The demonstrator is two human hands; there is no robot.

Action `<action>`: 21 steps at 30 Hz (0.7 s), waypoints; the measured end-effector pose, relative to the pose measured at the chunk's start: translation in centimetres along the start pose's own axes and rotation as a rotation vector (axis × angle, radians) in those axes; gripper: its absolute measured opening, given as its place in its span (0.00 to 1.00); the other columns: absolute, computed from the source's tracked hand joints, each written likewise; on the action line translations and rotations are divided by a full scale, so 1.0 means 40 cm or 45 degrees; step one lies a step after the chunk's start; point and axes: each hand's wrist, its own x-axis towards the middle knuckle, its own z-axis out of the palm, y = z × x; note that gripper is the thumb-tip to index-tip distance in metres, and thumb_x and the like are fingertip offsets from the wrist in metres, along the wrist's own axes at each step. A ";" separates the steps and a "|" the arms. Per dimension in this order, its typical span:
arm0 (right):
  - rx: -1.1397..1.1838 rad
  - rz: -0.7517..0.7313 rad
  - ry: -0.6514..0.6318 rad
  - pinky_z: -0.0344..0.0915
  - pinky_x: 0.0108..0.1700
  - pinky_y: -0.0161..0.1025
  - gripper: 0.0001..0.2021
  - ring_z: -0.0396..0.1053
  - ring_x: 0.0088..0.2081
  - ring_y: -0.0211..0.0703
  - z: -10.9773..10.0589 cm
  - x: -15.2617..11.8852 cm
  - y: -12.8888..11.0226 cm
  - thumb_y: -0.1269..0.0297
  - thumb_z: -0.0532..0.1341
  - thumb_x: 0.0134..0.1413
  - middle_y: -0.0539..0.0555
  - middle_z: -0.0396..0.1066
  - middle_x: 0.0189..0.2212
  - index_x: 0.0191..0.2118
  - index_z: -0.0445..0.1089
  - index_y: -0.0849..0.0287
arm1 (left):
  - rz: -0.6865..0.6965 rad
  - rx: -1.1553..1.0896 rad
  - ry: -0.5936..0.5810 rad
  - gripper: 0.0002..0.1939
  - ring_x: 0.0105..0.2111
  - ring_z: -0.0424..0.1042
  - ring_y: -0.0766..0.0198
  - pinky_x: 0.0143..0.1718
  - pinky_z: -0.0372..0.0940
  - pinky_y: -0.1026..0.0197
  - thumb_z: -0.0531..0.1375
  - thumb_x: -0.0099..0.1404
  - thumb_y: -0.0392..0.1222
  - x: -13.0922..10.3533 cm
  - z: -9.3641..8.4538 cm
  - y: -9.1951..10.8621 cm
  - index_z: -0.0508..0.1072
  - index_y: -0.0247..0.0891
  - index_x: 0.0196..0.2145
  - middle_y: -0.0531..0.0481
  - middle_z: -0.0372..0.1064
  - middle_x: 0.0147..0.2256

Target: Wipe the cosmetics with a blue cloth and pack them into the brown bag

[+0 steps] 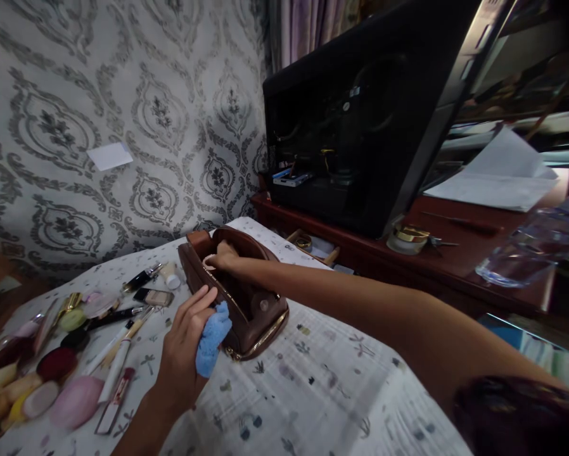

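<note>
A brown zip-up toiletry bag [246, 329] lies unzipped on the patterned cloth, its dark inside showing. My left hand [185, 335] rests at the bag's near left side, fingertips on its wall, with a crumpled blue cloth [214, 339] held by the thumb. Reaching in from the right, my right hand [226, 258] is down inside the bag's far end, closed. Something small and pale [210, 261] shows at its fingers, too hidden to name. Left of the bag lie a foundation bottle [154, 297], a small tube [170, 276] and a makeup brush [142, 277].
More cosmetics spread leftward, among them a pink sponge [78, 401] and a lip gloss tube [116, 402]. On the right, a dark red desk [460, 253] bears a black computer case [360, 126], a gold-lidded jar [408, 239], papers [498, 174] and a clear bottle [526, 247].
</note>
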 end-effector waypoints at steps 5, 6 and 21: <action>-0.107 -0.120 -0.348 0.61 0.32 0.33 0.10 0.68 0.28 0.37 -0.130 -0.097 0.003 0.68 0.64 0.57 0.48 0.69 0.22 0.25 0.72 0.62 | 0.005 0.008 0.013 0.14 0.62 0.63 0.49 0.57 0.66 0.44 0.54 0.68 0.30 0.002 -0.001 0.002 0.66 0.38 0.50 0.36 0.67 0.58; -0.157 -0.269 -0.453 0.59 0.31 0.33 0.14 0.66 0.26 0.35 -0.157 -0.137 0.010 0.67 0.61 0.61 0.47 0.67 0.20 0.23 0.70 0.61 | 0.014 0.009 0.021 0.14 0.62 0.63 0.49 0.57 0.66 0.45 0.55 0.68 0.30 0.002 -0.001 0.002 0.66 0.38 0.50 0.37 0.67 0.57; -0.382 -0.918 -0.148 0.67 0.51 0.48 0.07 0.70 0.49 0.50 -0.197 -0.470 0.128 0.68 0.59 0.62 0.60 0.74 0.45 0.44 0.72 0.56 | 0.000 0.052 -0.041 0.15 0.64 0.60 0.48 0.58 0.65 0.44 0.56 0.69 0.33 0.003 0.008 0.011 0.63 0.39 0.53 0.36 0.63 0.61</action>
